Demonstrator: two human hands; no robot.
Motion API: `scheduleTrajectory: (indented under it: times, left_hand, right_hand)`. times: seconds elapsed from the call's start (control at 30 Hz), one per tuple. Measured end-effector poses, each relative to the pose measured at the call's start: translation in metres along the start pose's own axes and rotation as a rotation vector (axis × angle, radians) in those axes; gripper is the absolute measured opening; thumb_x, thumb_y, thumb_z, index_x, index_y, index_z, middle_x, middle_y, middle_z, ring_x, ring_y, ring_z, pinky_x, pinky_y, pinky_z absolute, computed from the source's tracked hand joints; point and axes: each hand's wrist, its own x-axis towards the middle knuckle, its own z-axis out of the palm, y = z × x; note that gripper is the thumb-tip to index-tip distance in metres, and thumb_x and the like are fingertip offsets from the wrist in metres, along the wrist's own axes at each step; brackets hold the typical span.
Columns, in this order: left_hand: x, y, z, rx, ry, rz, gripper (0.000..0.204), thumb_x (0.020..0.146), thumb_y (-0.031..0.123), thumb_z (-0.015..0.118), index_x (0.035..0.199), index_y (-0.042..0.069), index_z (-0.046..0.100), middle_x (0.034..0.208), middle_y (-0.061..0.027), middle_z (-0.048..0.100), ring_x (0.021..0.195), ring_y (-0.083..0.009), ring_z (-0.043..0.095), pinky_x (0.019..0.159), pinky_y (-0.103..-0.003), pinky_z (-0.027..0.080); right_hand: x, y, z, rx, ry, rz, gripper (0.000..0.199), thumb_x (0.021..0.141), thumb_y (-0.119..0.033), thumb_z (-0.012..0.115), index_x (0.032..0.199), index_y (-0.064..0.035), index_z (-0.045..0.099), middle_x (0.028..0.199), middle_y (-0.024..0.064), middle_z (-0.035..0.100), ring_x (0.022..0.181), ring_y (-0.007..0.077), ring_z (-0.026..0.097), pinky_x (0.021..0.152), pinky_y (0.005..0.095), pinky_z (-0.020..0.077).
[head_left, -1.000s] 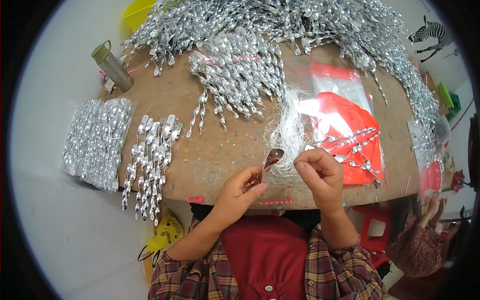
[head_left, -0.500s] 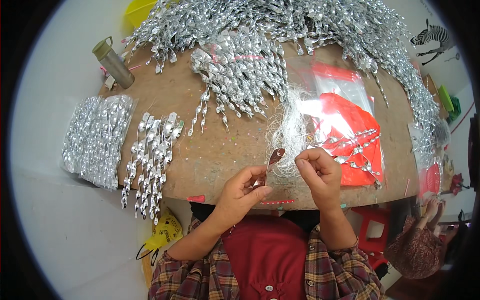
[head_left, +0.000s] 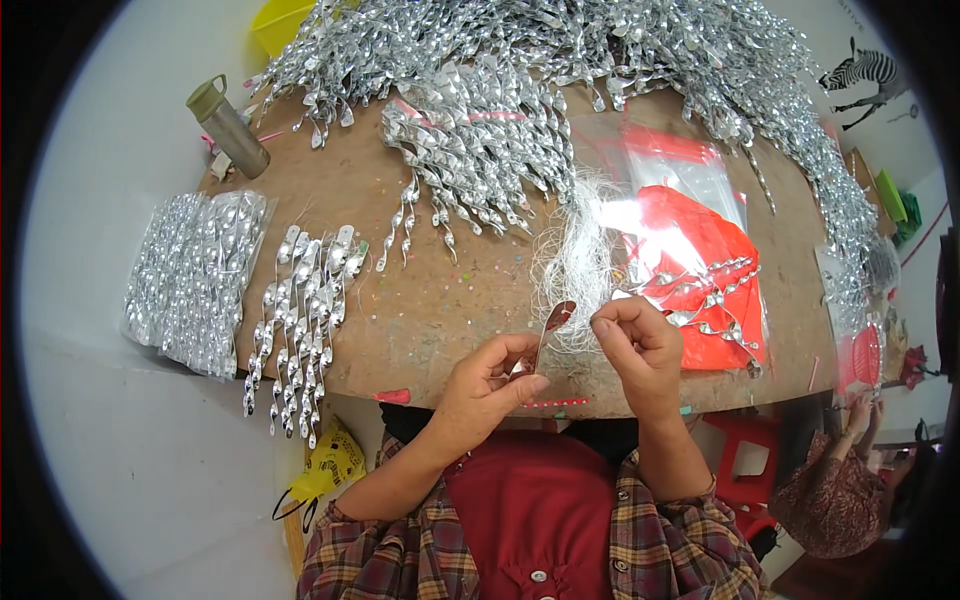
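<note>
My left hand [head_left: 492,382] is closed near the table's front edge, holding a shiny twisted metallic strip [head_left: 560,317] between thumb and fingers. The strip's rounded end sticks up toward the right. Just to the right, my right hand [head_left: 640,350] is closed in a pinch; whatever sits between those fingertips is too small to make out. Behind the two hands lies a loose bundle of thin white thread [head_left: 585,245]. A red plastic bag [head_left: 735,235] with several silver twisted strips on it is beyond my right hand.
Silver twisted strips form a large heap [head_left: 640,40] at the back and a smaller pile [head_left: 490,150] mid-table. Several strips [head_left: 300,320] overhang the front-left edge, beside a packed clear bag [head_left: 195,280]. A bottle [head_left: 230,130] stands back left. Another person [head_left: 835,490] is at right.
The strip in my left hand has tilted a little to the right. My right hand keeps its pinch in nearly the same place.
</note>
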Motion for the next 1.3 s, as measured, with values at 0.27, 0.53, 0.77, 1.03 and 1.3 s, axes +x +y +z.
scheduleTrajectory:
  times: [0.27, 0.53, 0.77, 1.03, 1.3]
  left_hand:
    - [-0.002, 0.002, 0.001, -0.034, 0.015, 0.003, 0.04, 0.084, 0.002, 0.06, 0.121, -0.001, 0.046, 0.098, -0.0042, 0.055, 0.085, -0.0084, 0.053, 0.071, -0.023, 0.048]
    - [-0.001, -0.005, 0.003, 0.016, -0.011, 0.109, 0.035, 0.081, 0.0, 0.062, 0.114, 0.0, 0.052, 0.105, -0.0054, 0.051, 0.099, -0.0115, 0.053, 0.082, -0.024, 0.047]
    - [-0.002, 0.004, -0.003, 0.004, -0.124, 0.0, 0.035, 0.083, 0.001, 0.06, 0.117, 0.0, 0.049, 0.105, -0.0041, 0.056, 0.094, -0.0099, 0.054, 0.081, -0.025, 0.045]
    - [0.012, 0.019, -0.001, -0.018, -0.022, 0.17, 0.017, 0.089, 0.007, 0.054, 0.103, -0.001, 0.057, 0.1, -0.0074, 0.059, 0.087, -0.0113, 0.055, 0.076, -0.023, 0.045]
    - [0.022, 0.026, 0.004, 0.325, 0.112, 0.448, 0.006, 0.087, 0.007, 0.055, 0.089, 0.001, 0.058, 0.103, -0.0088, 0.056, 0.094, -0.0152, 0.053, 0.082, -0.028, 0.042]
  right_hand:
    - [-0.001, 0.002, 0.0, -0.088, -0.019, -0.057, 0.004, 0.084, 0.002, 0.056, 0.087, 0.0, 0.057, 0.063, -0.0079, 0.046, 0.053, -0.0022, 0.035, 0.047, 0.0152, 0.0238]
    - [-0.001, 0.002, 0.006, -0.084, 0.011, -0.05, 0.006, 0.084, -0.002, 0.058, 0.09, -0.001, 0.057, 0.064, -0.007, 0.048, 0.055, -0.001, 0.037, 0.048, 0.0159, 0.0264]
    - [0.003, 0.001, 0.001, 0.346, -0.226, 0.19, 0.008, 0.083, -0.007, 0.061, 0.088, -0.0016, 0.06, 0.069, -0.0049, 0.052, 0.058, 0.0004, 0.041, 0.051, 0.0162, 0.0304]
    - [0.001, 0.003, 0.002, 0.27, -0.262, 0.12, 0.009, 0.082, -0.004, 0.062, 0.091, -0.0013, 0.062, 0.077, -0.0023, 0.058, 0.068, 0.0032, 0.048, 0.059, 0.0183, 0.0368]
    - [0.003, -0.007, -0.001, 0.328, -0.242, 0.214, 0.013, 0.083, -0.006, 0.061, 0.095, -0.0009, 0.061, 0.07, -0.0039, 0.053, 0.062, 0.0023, 0.044, 0.054, 0.0179, 0.0343]
